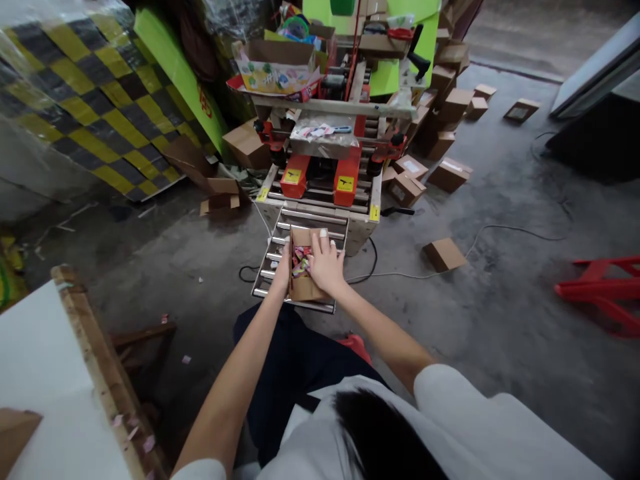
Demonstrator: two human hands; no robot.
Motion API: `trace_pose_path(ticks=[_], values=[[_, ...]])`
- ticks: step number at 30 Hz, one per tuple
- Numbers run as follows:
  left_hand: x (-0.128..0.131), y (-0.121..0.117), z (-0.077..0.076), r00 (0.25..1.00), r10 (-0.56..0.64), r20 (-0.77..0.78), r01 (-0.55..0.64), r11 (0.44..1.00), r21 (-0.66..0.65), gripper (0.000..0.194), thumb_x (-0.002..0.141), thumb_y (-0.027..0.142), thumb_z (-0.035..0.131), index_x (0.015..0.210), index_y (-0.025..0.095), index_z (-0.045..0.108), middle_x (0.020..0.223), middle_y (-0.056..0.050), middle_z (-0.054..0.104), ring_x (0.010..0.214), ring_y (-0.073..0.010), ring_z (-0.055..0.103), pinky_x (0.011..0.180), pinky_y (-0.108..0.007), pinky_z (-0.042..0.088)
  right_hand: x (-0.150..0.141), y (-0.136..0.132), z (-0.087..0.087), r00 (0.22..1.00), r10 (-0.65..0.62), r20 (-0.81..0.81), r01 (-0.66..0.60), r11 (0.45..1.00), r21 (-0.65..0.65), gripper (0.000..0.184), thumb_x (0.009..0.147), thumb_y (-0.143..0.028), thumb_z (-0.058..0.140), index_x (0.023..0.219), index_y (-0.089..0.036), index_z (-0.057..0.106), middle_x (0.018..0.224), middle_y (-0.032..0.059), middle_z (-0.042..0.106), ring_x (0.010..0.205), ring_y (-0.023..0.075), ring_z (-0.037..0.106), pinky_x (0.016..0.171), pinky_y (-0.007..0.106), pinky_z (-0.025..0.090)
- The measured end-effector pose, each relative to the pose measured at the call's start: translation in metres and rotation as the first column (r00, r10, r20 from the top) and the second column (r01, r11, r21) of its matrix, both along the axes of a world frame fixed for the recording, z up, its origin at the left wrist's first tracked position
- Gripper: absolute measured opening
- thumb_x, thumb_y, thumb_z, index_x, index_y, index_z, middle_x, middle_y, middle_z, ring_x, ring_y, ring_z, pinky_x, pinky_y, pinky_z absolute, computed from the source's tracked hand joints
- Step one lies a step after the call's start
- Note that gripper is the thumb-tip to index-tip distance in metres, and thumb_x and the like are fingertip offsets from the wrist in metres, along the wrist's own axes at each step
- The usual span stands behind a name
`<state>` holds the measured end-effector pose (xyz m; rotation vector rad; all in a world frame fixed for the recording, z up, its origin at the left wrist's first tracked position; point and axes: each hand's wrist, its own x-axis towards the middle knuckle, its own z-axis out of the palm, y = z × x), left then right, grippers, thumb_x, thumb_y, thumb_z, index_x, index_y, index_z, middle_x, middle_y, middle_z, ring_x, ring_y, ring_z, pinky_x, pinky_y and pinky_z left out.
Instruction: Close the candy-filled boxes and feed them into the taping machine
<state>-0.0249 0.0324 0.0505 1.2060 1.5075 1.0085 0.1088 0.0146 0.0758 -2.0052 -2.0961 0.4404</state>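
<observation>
A small open cardboard box (306, 291) sits on the short roller conveyor (260, 292) in front of me. Small pink and red wrapped pieces (301, 259), perhaps sweets, lie inside it. My left hand (283, 272) holds the box by its left side, the fingers partly hidden behind the wall. Over the right side lies my right hand (327, 264), fingers stretched out and apart. Its fingertips reach across the far flap and the contents, and the palm covers part of the right flap.
Beyond the rollers stands a carton-sealing machine (345, 180) with orange rails. Several closed cartons (450, 175) lie on the floor to the right, near a loose cable (520, 233). A red stool (600, 290) is at far right, a white-topped table (45, 353) at left.
</observation>
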Motion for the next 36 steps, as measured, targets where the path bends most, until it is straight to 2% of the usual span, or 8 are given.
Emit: trace_pose_path(ticks=[5,12,17,21,26,29,33,36], values=[[0.01,-0.006,-0.016,0.975,-0.091,-0.2,0.115,0.987,0.109,0.065,0.1,0.052,0.035,0.151,0.012,0.037,0.163,-0.013,0.026,0.154,-0.0212,0.017,0.128,-0.038,0.011,-0.012,0.001,-0.009,0.998,-0.056,-0.004,0.056,0.996,0.075,0.061,0.1,-0.021,0.032,0.159,-0.012,0.021,0.163,0.0165,0.013,0.145,0.0442,0.022,0.113,0.073,0.017],[0.006,-0.005,-0.027,0.925,-0.108,-0.364,0.196,0.957,0.214,0.061,0.101,0.052,0.034,0.151,0.017,0.038,0.161,-0.015,0.03,0.152,-0.0226,0.023,0.126,-0.042,0.017,0.022,0.015,-0.029,0.928,0.152,-0.34,-0.139,0.988,0.06,0.058,0.103,-0.026,0.023,0.159,-0.009,0.019,0.164,0.0121,0.012,0.153,0.0192,0.006,0.125,0.042,0.018],[0.013,-0.007,-0.023,0.878,-0.074,-0.472,0.169,0.972,0.161,0.055,0.099,0.041,0.042,0.148,0.016,0.042,0.163,-0.018,0.018,0.154,-0.0289,0.014,0.124,-0.047,0.023,0.011,0.009,-0.021,0.974,0.083,-0.21,-0.073,0.996,0.053,0.061,0.101,-0.024,0.033,0.159,-0.01,0.02,0.165,0.0131,0.006,0.152,0.0316,0.012,0.122,0.053,0.021],[0.014,-0.007,-0.018,0.89,-0.093,-0.447,0.184,0.969,0.164,0.051,0.097,0.032,0.044,0.145,0.014,0.044,0.162,-0.019,0.022,0.154,-0.0278,0.014,0.124,-0.047,0.025,0.002,0.006,-0.01,0.992,0.039,-0.122,-0.035,0.999,0.032,0.062,0.1,-0.025,0.036,0.159,-0.011,0.022,0.164,0.014,0.012,0.147,0.0375,0.02,0.118,0.06,0.025],[0.015,-0.007,-0.016,0.891,-0.072,-0.448,0.152,0.978,0.144,0.053,0.095,0.028,0.046,0.147,0.016,0.043,0.163,-0.018,0.02,0.153,-0.0295,0.017,0.123,-0.049,0.025,0.006,-0.001,-0.005,0.988,0.07,-0.139,-0.063,0.996,0.057,0.06,0.101,-0.025,0.035,0.158,-0.009,0.023,0.164,0.0144,0.011,0.151,0.0345,0.011,0.12,0.059,0.022],[0.013,-0.004,-0.018,0.914,-0.072,-0.399,0.137,0.981,0.136,0.053,0.095,0.027,0.048,0.146,0.017,0.045,0.162,-0.016,0.024,0.152,-0.0275,0.023,0.125,-0.045,0.023,0.01,-0.025,-0.004,0.972,0.202,-0.122,-0.194,0.978,0.078,0.062,0.101,-0.028,0.037,0.158,-0.008,0.021,0.163,0.0158,0.014,0.152,0.0308,0.009,0.122,0.058,0.015],[0.004,0.002,-0.017,0.956,-0.147,-0.255,0.174,0.981,0.087,0.051,0.096,0.025,0.046,0.147,0.02,0.047,0.161,-0.008,0.033,0.153,-0.021,0.02,0.127,-0.04,0.012,0.018,-0.061,-0.007,0.881,0.465,-0.086,-0.454,0.882,0.125,0.083,0.096,-0.05,0.055,0.158,-0.007,0.02,0.162,0.0193,0.014,0.151,0.0341,0.012,0.121,0.065,0.005],[0.0,0.001,-0.013,0.977,-0.195,-0.09,0.199,0.979,0.039,0.051,0.096,0.025,0.046,0.147,0.021,0.047,0.161,-0.004,0.034,0.154,-0.0177,0.015,0.127,-0.037,0.006,0.022,-0.068,-0.012,0.857,0.513,-0.045,-0.503,0.853,0.141,0.094,0.088,-0.049,0.07,0.157,-0.006,0.022,0.161,0.0216,0.015,0.151,0.0365,0.013,0.12,0.068,0.003]])
